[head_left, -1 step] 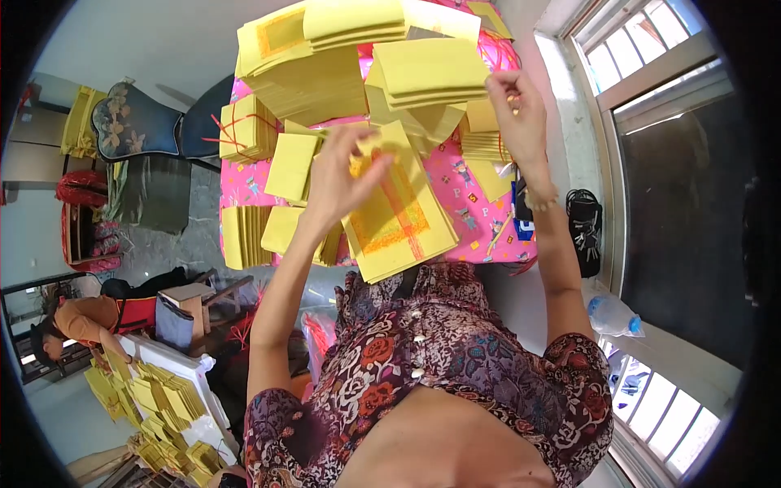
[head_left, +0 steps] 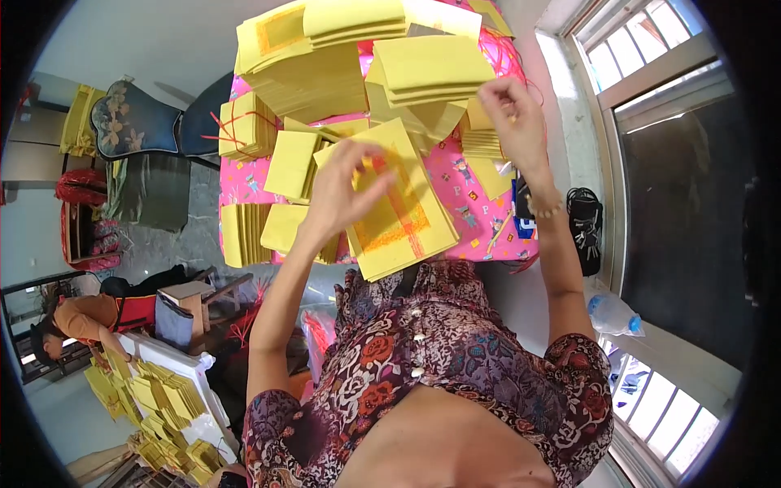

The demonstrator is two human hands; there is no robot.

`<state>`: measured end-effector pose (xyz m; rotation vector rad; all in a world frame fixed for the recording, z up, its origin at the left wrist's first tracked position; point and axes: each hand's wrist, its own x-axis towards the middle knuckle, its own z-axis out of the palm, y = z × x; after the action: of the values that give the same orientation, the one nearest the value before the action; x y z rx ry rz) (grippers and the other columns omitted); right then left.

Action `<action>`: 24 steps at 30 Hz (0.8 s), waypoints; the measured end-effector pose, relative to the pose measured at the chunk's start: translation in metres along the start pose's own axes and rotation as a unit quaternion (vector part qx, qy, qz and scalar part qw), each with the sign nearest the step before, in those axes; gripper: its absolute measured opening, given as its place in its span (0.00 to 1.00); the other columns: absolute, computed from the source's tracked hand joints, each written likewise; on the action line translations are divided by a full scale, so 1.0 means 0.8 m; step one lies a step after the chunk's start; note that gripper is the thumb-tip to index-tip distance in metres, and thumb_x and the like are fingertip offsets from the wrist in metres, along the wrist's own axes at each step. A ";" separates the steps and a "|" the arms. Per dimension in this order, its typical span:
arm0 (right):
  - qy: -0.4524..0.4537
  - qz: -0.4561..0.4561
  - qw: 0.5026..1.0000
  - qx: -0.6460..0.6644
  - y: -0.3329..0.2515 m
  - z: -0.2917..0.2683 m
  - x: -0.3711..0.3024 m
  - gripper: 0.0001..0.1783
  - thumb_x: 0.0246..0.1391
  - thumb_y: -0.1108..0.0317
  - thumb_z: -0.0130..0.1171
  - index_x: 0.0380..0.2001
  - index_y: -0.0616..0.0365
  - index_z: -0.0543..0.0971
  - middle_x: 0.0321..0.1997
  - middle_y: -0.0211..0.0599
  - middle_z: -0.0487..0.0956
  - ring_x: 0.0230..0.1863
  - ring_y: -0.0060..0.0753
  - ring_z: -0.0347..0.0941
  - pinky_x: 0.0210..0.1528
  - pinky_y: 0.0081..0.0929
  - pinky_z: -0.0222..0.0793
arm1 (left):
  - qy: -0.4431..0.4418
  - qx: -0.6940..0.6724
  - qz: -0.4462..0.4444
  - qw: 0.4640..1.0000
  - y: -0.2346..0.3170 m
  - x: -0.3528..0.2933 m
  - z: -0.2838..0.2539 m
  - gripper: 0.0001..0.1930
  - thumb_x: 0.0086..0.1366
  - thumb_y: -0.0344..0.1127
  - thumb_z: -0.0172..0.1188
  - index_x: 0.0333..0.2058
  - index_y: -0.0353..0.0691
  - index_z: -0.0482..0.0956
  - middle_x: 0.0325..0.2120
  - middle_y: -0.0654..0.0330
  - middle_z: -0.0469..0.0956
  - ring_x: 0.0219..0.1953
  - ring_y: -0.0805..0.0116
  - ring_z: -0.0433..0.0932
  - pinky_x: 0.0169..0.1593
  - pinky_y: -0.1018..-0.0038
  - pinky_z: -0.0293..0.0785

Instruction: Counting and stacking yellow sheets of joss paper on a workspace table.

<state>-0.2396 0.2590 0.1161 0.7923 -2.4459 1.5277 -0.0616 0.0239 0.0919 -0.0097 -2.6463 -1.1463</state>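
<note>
A flat stack of yellow paper sheets (head_left: 390,259) lies at the near edge of the table, an orange printed panel and a red band on its top sheet. Over its upper left part is my left hand (head_left: 338,191), thumb and fingers spread apart, slightly blurred. My right hand (head_left: 518,122) is raised at the table's right side, beside a pile of folded yellow paper (head_left: 431,67). Its fingers are curled in toward the thumb; anything between them is too small to make out. Thin red strings (head_left: 506,53) lie behind that hand.
More yellow paper bundles (head_left: 244,126) stand on the pink patterned tablecloth (head_left: 468,191), one tied with red string. A tall yellow stack (head_left: 309,85) is at the back. The window (head_left: 675,163) is to the right. At lower left, another person (head_left: 89,321) bends by a white table.
My right hand has shifted slightly down, away from the folded pile's edge. My left hand has barely moved; the paper stack lies as before.
</note>
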 end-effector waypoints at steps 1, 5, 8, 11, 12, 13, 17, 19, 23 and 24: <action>-0.150 0.064 0.984 0.066 -0.012 -0.005 -0.019 0.11 0.58 0.66 0.64 0.42 0.59 0.79 0.40 0.30 0.77 0.40 0.22 0.72 0.40 0.22 0.69 | -0.047 -0.023 -0.009 0.999 0.002 -0.022 0.003 0.22 0.55 0.46 0.71 0.44 0.41 0.77 0.34 0.56 0.74 0.32 0.61 0.78 0.37 0.66 0.76; -0.368 -0.051 0.926 0.064 -0.024 0.002 -0.076 0.14 0.53 0.63 0.68 0.39 0.57 0.78 0.38 0.34 0.76 0.41 0.31 0.74 0.42 0.29 0.70 | -0.176 -0.009 -0.027 0.984 0.029 -0.084 0.012 0.24 0.52 0.45 0.73 0.44 0.42 0.78 0.37 0.55 0.75 0.35 0.56 0.78 0.40 0.65 0.76; -0.444 -0.146 0.884 0.005 -0.029 0.009 -0.112 0.17 0.49 0.61 0.69 0.38 0.57 0.76 0.38 0.37 0.74 0.43 0.40 0.73 0.45 0.33 0.70 | -0.184 0.041 -0.024 0.982 0.029 -0.107 0.024 0.27 0.50 0.48 0.75 0.45 0.42 0.77 0.37 0.54 0.74 0.38 0.52 0.77 0.41 0.61 0.76; -0.463 -0.179 0.866 -0.051 -0.024 0.016 -0.130 0.19 0.46 0.60 0.70 0.37 0.56 0.74 0.39 0.37 0.73 0.45 0.42 0.72 0.46 0.36 0.70 | -0.149 0.070 0.003 0.986 0.026 -0.119 0.038 0.27 0.49 0.48 0.75 0.45 0.44 0.76 0.38 0.55 0.73 0.40 0.53 0.77 0.41 0.61 0.76; -0.468 -0.187 0.861 -0.069 -0.022 0.017 -0.133 0.20 0.45 0.60 0.70 0.37 0.56 0.74 0.39 0.37 0.72 0.45 0.43 0.71 0.46 0.37 0.69 | -0.131 0.080 0.008 0.988 0.026 -0.120 0.040 0.26 0.49 0.47 0.75 0.44 0.44 0.77 0.38 0.56 0.74 0.40 0.53 0.76 0.41 0.61 0.76; -0.468 -0.186 0.861 -0.069 -0.021 0.018 -0.134 0.20 0.45 0.60 0.70 0.37 0.56 0.74 0.39 0.37 0.72 0.45 0.43 0.71 0.46 0.37 0.69 | -0.132 0.079 0.007 0.988 0.027 -0.120 0.040 0.26 0.49 0.47 0.75 0.44 0.44 0.77 0.38 0.56 0.74 0.40 0.53 0.76 0.41 0.61 0.76; -0.465 -0.192 0.864 -0.031 -0.017 0.019 -0.130 0.17 0.47 0.60 0.70 0.35 0.55 0.76 0.37 0.35 0.73 0.44 0.42 0.71 0.45 0.37 0.68 | -0.113 0.040 -0.016 0.993 0.025 -0.118 0.038 0.19 0.50 0.43 0.75 0.37 0.42 0.81 0.34 0.58 0.77 0.37 0.56 0.78 0.39 0.65 0.76; -0.471 -0.177 0.864 -0.017 -0.015 0.019 -0.128 0.16 0.48 0.59 0.69 0.33 0.55 0.76 0.36 0.34 0.73 0.44 0.42 0.72 0.44 0.37 0.69 | -0.099 0.007 -0.022 0.995 0.020 -0.119 0.040 0.16 0.50 0.41 0.75 0.34 0.40 0.83 0.32 0.59 0.79 0.35 0.59 0.79 0.38 0.67 0.76; -0.485 -0.143 0.862 0.009 -0.012 0.021 -0.125 0.12 0.52 0.59 0.67 0.30 0.56 0.79 0.32 0.35 0.74 0.41 0.41 0.73 0.43 0.36 0.68 | -0.090 -0.139 -0.141 0.976 0.014 -0.122 0.047 0.10 0.54 0.40 0.73 0.29 0.40 0.87 0.27 0.62 0.81 0.26 0.69 0.80 0.31 0.74 0.74; -0.490 -0.133 0.861 0.017 -0.011 0.023 -0.124 0.12 0.53 0.59 0.66 0.29 0.56 0.80 0.31 0.35 0.74 0.40 0.40 0.73 0.43 0.36 0.68 | -0.090 -0.158 -0.166 0.969 0.013 -0.123 0.047 0.09 0.56 0.39 0.72 0.29 0.40 0.87 0.27 0.62 0.81 0.24 0.71 0.79 0.30 0.76 0.73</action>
<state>-0.1481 0.2753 0.0756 2.2513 -2.6681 1.1995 0.0257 0.0675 0.0511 0.2926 -2.6520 -1.7437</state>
